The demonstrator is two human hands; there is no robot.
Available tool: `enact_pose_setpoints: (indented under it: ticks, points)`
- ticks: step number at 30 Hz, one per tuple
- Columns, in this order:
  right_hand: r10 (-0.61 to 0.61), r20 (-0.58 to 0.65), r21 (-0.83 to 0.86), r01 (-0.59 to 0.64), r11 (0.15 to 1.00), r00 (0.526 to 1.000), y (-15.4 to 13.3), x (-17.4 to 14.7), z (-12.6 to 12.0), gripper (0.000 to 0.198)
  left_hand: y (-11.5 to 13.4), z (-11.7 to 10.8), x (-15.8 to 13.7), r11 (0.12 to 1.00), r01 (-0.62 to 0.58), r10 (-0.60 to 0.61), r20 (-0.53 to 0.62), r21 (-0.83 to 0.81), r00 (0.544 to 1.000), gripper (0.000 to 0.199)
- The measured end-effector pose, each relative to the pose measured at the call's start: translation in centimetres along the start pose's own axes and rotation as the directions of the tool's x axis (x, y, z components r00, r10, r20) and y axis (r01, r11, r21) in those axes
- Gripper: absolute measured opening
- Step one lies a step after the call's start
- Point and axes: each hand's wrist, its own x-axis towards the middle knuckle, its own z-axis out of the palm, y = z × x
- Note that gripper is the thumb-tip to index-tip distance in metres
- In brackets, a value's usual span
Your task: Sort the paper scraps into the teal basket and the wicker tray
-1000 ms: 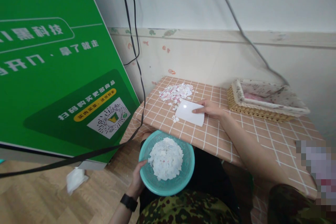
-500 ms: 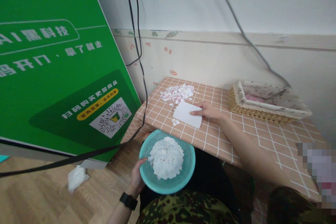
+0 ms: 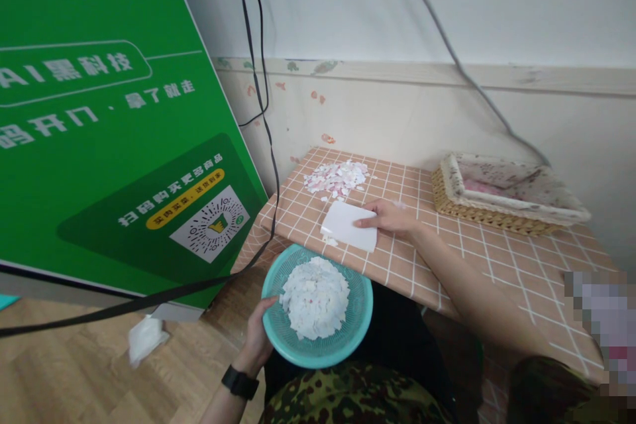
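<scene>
My left hand (image 3: pixel 259 333) grips the rim of a round teal plastic basket (image 3: pixel 366 308), which sits below the table's front edge. Inside the basket lies a heap of small white paper scraps (image 3: pixel 315 298). Between thumb and fingers, my right hand (image 3: pixel 387 217) holds a flat white card (image 3: pixel 348 225) low over the checked tabletop. A few scraps (image 3: pixel 330 240) show by the card's near left edge. Beyond the card is a loose pile of white and pinkish paper scraps (image 3: pixel 336 177).
The table wears a brown checked cloth (image 3: pixel 412 258). A lined wicker basket (image 3: pixel 487 212) stands at the back right, with something pink inside. On the left rises a green printed panel (image 3: pixel 124 112), with black straps (image 3: pixel 272 165) hanging before it. A white plastic bag (image 3: pixel 147 338) lies on the floor.
My right hand has moved the card a little left and toward the front edge, partly covering the few scraps there. My left hand and the teal basket have hardly moved.
</scene>
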Motion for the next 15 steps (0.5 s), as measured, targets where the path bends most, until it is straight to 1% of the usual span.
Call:
enact_pose_setpoints:
  ticks: [3,4,5,6,7,8,9,11,12,14,15]
  points:
    - [-0.025,0.163,0.020,0.022,1.000,0.986,-0.8,-0.1,1.2,0.034,0.1,0.1,-0.2,1.000,0.006,-0.006,0.022,-0.003,1.000,0.016]
    - [-0.027,0.185,0.046,0.019,0.999,0.982,-0.8,0.0,1.3,0.035,0.1,0.1,-0.3,1.000,0.006,-0.006,0.027,-0.002,1.000,0.016]
    - [-0.023,0.174,0.076,0.010,0.997,0.984,-0.7,0.0,1.2,0.036,0.2,0.1,-0.4,1.000,0.006,-0.006,0.031,-0.001,0.999,0.016]
    - [-0.013,0.131,0.106,-0.001,0.994,0.991,-0.6,0.1,0.7,0.039,0.2,0.1,-0.5,1.000,0.007,-0.007,0.036,0.001,0.999,0.016]
    - [0.002,0.056,0.133,-0.009,0.991,0.998,-0.3,0.2,0.0,0.042,0.3,0.0,-0.5,1.000,0.007,-0.008,0.038,0.004,0.999,0.016]
    - [0.021,-0.037,0.147,-0.015,0.989,0.999,-0.1,0.1,-1.0,0.044,0.3,0.0,-0.6,1.000,0.007,-0.007,0.036,0.007,0.999,0.015]
    - [0.035,-0.144,0.145,-0.014,0.989,0.989,0.1,0.0,-2.2,0.047,0.3,-0.1,-0.5,1.000,0.006,-0.006,0.030,0.009,1.000,0.014]
    - [0.025,-0.364,0.079,0.004,0.997,0.931,0.3,-0.6,-4.8,0.048,0.3,-0.3,-0.4,1.000,-0.002,0.002,0.018,0.015,1.000,0.012]
    - [-0.003,-0.444,0.030,0.018,0.999,0.896,0.2,-1.0,-6.0,0.049,0.2,-0.4,-0.2,1.000,0.002,-0.002,0.019,0.017,1.000,0.012]
    - [-0.064,-0.544,-0.062,0.035,0.997,0.837,-0.4,-2.1,-7.8,0.051,-0.1,-0.7,0.2,0.999,0.025,-0.025,0.029,0.023,0.999,0.014]
    - [-0.087,-0.576,-0.103,0.034,0.994,0.813,-0.7,-2.7,-8.3,0.052,-0.4,-0.8,0.5,0.999,0.046,-0.047,0.036,0.028,0.998,0.015]
